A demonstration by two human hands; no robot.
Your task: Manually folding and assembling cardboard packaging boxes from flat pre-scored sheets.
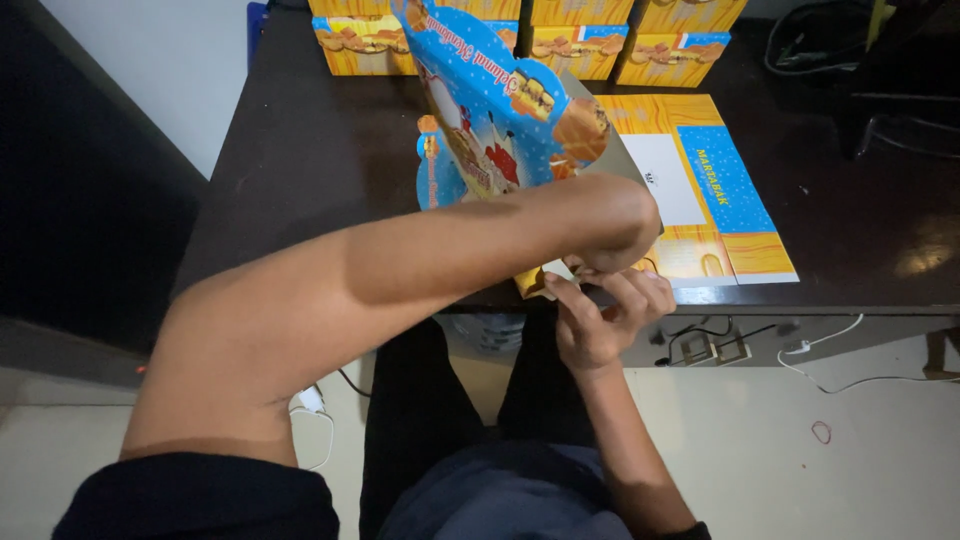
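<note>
At the dark table's [300, 150] near edge, both your hands gripped the blue-and-orange printed cardboard box [500, 120]: left hand [615, 225] apparently clenched, right hand's [600, 320] fingers pinching its bottom flap.

Folded yellow-and-blue boxes [560, 45] line the dark table [300, 150] at twelve o'clock; white cables [840, 375] and a red rubber band [821, 432] lie at four o'clock

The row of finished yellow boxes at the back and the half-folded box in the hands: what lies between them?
In the head view, only bare dark table separates the row of boxes from the half-folded box.
</note>
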